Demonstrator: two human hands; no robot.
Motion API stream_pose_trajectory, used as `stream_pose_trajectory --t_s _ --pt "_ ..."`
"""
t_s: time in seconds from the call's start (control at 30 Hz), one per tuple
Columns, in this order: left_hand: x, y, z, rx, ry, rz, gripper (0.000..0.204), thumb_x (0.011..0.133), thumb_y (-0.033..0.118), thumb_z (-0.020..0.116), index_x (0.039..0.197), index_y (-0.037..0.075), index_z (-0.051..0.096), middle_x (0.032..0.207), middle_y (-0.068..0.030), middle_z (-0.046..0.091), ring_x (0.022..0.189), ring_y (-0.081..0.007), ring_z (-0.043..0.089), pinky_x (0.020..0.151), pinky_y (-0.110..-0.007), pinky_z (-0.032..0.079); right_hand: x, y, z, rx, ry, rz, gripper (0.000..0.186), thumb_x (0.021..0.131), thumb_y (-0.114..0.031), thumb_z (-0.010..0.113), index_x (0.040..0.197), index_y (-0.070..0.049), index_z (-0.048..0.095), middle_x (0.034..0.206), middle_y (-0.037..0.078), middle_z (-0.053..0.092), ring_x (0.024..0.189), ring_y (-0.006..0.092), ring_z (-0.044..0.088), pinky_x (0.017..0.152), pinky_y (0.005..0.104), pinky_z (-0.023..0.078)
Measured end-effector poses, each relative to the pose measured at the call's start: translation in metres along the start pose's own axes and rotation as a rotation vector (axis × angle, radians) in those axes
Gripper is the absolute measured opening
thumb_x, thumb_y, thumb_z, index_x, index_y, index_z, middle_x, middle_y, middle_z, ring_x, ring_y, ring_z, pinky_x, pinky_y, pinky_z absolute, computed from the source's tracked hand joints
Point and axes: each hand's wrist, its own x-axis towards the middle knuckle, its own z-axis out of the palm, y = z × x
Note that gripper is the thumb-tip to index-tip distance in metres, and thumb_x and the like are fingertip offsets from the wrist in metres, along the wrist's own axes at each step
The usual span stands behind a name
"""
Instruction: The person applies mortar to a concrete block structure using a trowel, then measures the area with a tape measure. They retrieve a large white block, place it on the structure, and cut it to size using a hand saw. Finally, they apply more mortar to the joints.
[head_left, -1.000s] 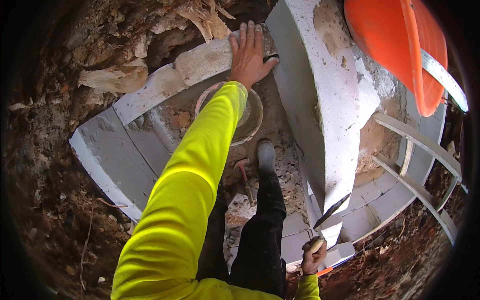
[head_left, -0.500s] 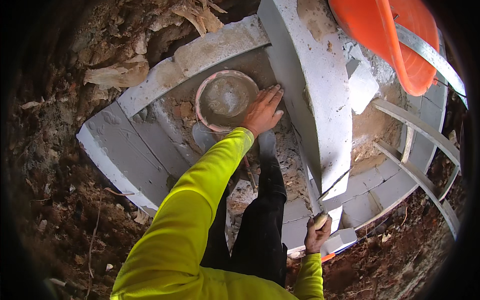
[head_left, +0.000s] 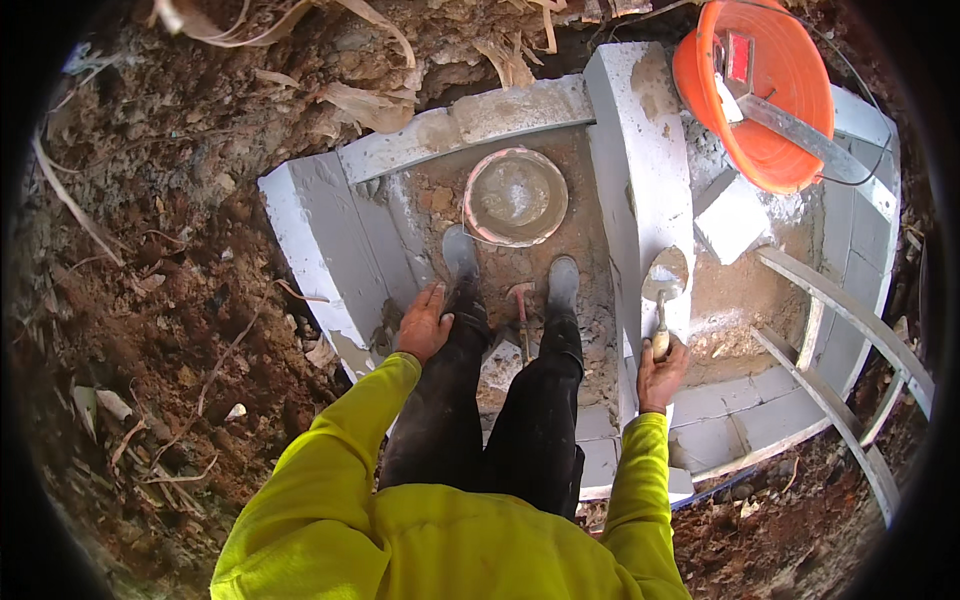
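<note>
My left hand (head_left: 424,327) is open beside my left leg, fingers extended, holding nothing. My right hand (head_left: 661,376) grips a pointed trowel (head_left: 665,270) by its pale handle; the blade lies over the middle grey block wall (head_left: 645,140), though contact is unclear. Between my legs and that wall, a red-headed hammer (head_left: 523,318) rests on the dirt. A round bucket of grey slurry (head_left: 515,200) stands just beyond my boots, within the pit bordered by grey blocks (head_left: 465,118).
An orange tub (head_left: 785,160) with a metal bar and other items sits upper right. Below it are a loose white block (head_left: 730,215) and a ladder-like frame (head_left: 820,280) reaching across the right compartment. Rough soil (head_left: 170,300) with roots and dry husks surrounds the blockwork.
My left hand has moved from the far block edge, past the bucket, back to beside my left leg. My right hand has risen with the trowel, its blade now showing flat.
</note>
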Motion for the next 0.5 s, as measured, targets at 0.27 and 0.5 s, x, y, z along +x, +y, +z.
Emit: stream_pose_trajectory --t_s 0.27,0.5 --pt "-0.126 -0.001 -0.030 -0.149 0.180 -0.330 0.062 0.088 0.025 0.064 0.139 -0.003 0.044 0.137 -0.0288 0.049 0.126 -0.0447 0.047 0.108 -0.044 0.038 0.007 0.010 -0.021 -0.050 -0.168 -0.053 0.053 0.078 -0.015 0.077 0.122 0.000 0.053 0.111 0.024 0.055 0.099 0.0390 0.057 0.090 0.0442 0.047" --pt "-0.190 0.063 -0.048 -0.455 0.104 -0.386 0.061 0.092 0.039 0.060 0.135 -0.003 0.051 0.130 -0.0280 0.057 0.124 -0.0436 0.051 0.107 -0.043 0.039 0.004 0.001 -0.070 0.009 -0.067 -0.131 0.060 0.078 -0.018 0.074 0.126 0.008 0.047 0.111 0.028 0.053 0.105 0.0428 0.053 0.093 0.0483 0.043"
